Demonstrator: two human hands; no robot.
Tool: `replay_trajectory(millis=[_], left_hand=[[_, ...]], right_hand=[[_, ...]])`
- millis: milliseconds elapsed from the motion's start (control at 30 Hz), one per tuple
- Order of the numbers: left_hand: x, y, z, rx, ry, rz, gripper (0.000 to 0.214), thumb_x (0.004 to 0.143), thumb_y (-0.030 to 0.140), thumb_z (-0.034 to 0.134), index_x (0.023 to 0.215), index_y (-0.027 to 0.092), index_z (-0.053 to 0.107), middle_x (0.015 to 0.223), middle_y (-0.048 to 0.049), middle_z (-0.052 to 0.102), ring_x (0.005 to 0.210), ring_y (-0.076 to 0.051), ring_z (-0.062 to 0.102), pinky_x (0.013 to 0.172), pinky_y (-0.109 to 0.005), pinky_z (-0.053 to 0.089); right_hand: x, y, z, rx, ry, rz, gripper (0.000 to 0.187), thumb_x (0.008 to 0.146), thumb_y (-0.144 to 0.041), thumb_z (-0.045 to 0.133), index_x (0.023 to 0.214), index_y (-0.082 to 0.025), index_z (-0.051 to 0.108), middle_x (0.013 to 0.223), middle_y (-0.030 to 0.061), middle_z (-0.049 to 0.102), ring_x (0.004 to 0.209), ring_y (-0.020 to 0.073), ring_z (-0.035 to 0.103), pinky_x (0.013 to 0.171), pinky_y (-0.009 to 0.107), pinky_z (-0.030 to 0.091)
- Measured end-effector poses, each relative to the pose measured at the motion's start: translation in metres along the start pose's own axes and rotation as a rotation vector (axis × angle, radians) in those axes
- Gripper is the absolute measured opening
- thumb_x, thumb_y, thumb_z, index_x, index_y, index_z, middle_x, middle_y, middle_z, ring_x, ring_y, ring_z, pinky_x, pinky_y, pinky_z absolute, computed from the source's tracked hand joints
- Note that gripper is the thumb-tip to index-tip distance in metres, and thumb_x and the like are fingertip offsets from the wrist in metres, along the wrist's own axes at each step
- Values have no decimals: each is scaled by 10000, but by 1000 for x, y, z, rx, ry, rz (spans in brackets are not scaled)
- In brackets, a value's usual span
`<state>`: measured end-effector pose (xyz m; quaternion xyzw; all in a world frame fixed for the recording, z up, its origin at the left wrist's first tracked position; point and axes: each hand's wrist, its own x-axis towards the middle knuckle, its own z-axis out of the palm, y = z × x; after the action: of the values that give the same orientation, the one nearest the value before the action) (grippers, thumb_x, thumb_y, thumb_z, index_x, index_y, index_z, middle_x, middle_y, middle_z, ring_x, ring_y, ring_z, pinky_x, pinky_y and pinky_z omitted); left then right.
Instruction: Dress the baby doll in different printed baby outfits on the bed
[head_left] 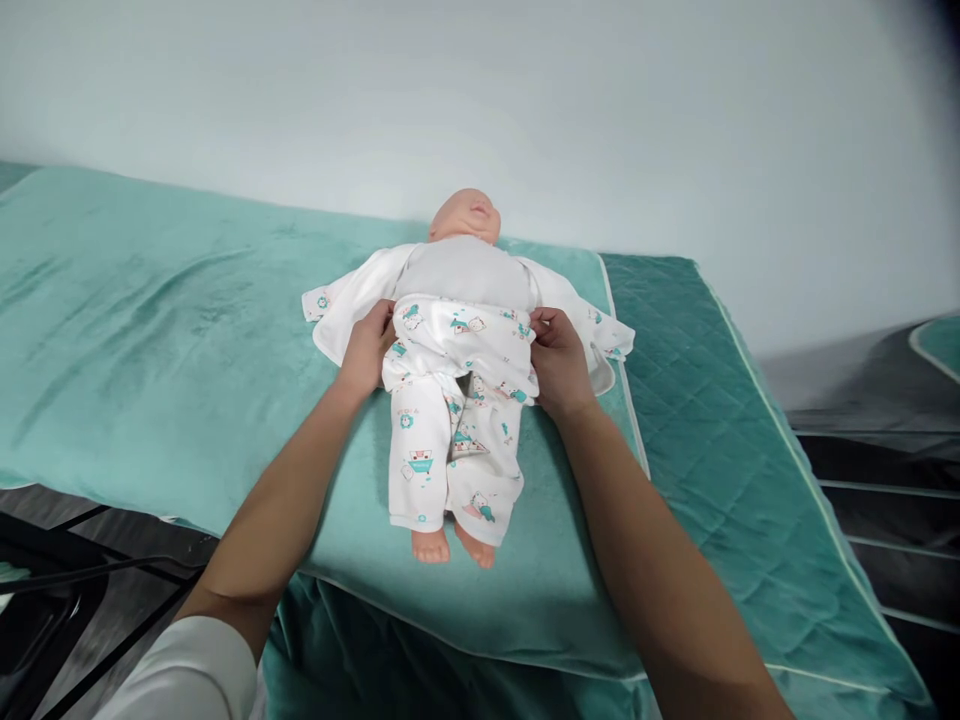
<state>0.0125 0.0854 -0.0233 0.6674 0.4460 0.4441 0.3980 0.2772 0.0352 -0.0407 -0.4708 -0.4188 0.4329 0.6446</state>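
Observation:
A baby doll (466, 214) lies on its back on the green cover, head toward the wall and bare feet toward me. White printed baby pants (420, 450) cover its legs, and their waistband reaches up over the belly. Around the arms and under the sides lies an unfastened white baby jacket (367, 280); the grey-white torso (465, 270) shows between its halves. My left hand (369, 345) pinches the waistband at the left side. On the right side, my right hand (559, 360) pinches the same waistband, the jacket spread out just behind it.
A smooth green cover (150, 340) lies over a quilted darker green pad (720, 450) on the bed. A white wall (480, 100) rises behind. Metal rails (885, 490) stand at the right, a black frame (67, 580) at the lower left.

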Motion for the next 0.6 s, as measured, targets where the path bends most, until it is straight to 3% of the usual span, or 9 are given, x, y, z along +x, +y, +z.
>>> replay_trajectory(millis=[200, 333, 467, 600], left_hand=[[1, -1, 1, -46, 4, -59, 122, 932, 314, 570, 913, 212, 634, 902, -19, 711, 858, -190, 608, 746, -313, 463], [1, 2, 3, -105, 53, -56, 70, 889, 216, 609, 954, 223, 630, 941, -10, 709, 854, -164, 619, 783, -308, 508], [-2, 7, 3, -32, 203, 147, 188, 867, 165, 655, 1034, 253, 665, 1072, -24, 693, 969, -168, 645, 853, -322, 550], [-4, 16, 0, 46, 231, 364, 123, 962, 267, 639, 1028, 273, 742, 1117, -41, 693, 1068, -186, 650, 922, -349, 562]], right_hand=[[1, 5, -1, -97, 57, -59, 329, 689, -238, 820, 927, -271, 594, 765, -68, 633, 668, 132, 584, 608, 267, 435], [0, 4, -3, -246, 124, -124, 256, 728, -204, 758, 943, -259, 630, 842, -40, 671, 780, 146, 623, 727, 294, 486], [-6, -4, -1, -338, 183, -273, 153, 788, -226, 727, 928, -258, 677, 907, -8, 689, 876, 169, 642, 802, 333, 530], [-11, -14, 2, -411, 135, -401, 58, 863, -269, 713, 920, -270, 706, 956, 12, 676, 921, 184, 643, 812, 359, 555]])
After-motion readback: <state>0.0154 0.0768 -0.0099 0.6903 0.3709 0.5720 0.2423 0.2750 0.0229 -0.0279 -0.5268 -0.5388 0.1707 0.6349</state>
